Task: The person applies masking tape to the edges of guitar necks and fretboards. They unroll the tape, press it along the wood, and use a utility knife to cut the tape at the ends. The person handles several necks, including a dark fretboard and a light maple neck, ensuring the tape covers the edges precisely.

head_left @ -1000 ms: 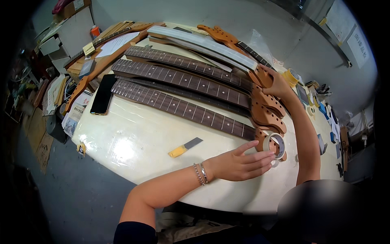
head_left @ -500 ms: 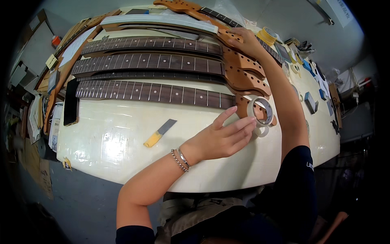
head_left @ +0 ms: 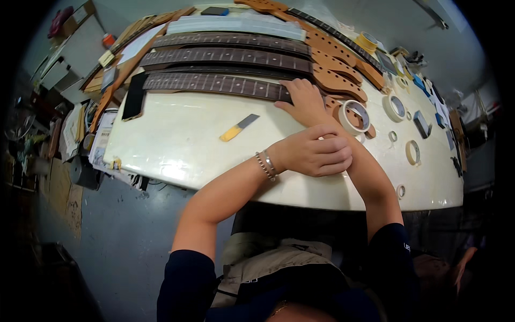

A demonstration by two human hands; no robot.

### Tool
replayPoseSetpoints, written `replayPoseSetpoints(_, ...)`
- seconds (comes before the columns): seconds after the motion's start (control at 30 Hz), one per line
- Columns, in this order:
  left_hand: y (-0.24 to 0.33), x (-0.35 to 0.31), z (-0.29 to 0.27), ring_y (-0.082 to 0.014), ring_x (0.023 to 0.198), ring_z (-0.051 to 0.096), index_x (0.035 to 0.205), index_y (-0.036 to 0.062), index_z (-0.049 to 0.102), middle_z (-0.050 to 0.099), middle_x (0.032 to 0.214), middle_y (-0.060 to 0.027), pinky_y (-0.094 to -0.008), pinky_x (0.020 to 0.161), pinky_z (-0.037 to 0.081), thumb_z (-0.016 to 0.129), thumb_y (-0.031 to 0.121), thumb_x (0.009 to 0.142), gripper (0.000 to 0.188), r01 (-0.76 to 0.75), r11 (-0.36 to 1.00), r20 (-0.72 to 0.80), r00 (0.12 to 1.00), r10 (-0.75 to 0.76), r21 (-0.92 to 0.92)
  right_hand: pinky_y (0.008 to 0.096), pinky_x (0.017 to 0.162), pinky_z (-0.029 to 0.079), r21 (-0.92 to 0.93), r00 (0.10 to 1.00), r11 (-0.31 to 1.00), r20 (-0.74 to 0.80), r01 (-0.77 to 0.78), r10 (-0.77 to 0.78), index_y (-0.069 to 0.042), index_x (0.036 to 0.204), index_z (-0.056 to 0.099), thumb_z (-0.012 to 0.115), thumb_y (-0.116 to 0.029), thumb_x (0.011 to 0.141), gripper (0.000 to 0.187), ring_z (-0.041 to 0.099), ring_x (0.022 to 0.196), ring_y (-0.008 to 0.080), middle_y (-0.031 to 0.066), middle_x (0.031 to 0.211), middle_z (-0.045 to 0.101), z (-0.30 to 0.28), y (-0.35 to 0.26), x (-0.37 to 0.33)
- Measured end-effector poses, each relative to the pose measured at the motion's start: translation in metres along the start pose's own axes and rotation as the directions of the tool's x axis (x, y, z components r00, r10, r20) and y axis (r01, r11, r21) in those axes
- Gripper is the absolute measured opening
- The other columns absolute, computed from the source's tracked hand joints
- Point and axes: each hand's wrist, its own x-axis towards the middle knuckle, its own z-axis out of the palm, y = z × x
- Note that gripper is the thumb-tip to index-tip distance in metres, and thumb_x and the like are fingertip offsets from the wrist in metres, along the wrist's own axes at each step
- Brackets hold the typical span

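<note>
Rosewood shows on the nearest guitar neck, lying across the white table. My right hand rests flat on its headstock end, fingers spread, gripping nothing. My left hand crosses over my right forearm, fingers curled together; whether it pinches anything I cannot tell. A masking tape roll sits just beside my right hand.

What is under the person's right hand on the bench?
The right hand lies flat on the nearest guitar neck, where fretboard meets headstock. The part beneath the palm is hidden.
</note>
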Motion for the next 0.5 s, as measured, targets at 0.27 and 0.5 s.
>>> replayPoseSetpoints(0.27,0.042,-0.028,-0.061,-0.0153,0.087,0.053,0.092,0.0152,0.062,0.056,0.09,0.002,-0.0337,0.084,0.045,0.058,0.007,0.07,0.024,0.384,0.914,0.018,0.921,-0.39,0.132,0.04,0.083,0.043,0.126,0.997,0.99,0.048,-0.06,0.054,-0.007,0.115,0.056,0.072,-0.046,0.068,0.062,0.053,0.099,0.0303,0.012,0.099,0.058,-0.003,0.024,-0.008)
replayPoseSetpoints(0.5,0.053,-0.034,-0.1,-0.0248,0.115,0.046,0.116,0.0134,0.059,0.052,0.12,-0.0067,-0.0441,0.1,0.035,0.065,0.015,0.073,0.043,0.537,0.722,0.14,0.752,-0.644,0.436,0.0388,0.08,0.043,0.295,0.999,0.955,0.022,-0.04,0.035,-0.003,0.111,0.057,0.077,-0.039,0.065,0.062,0.054,0.094,0.0328,0.0142,0.095,0.058,-0.053,0.007,-0.064)
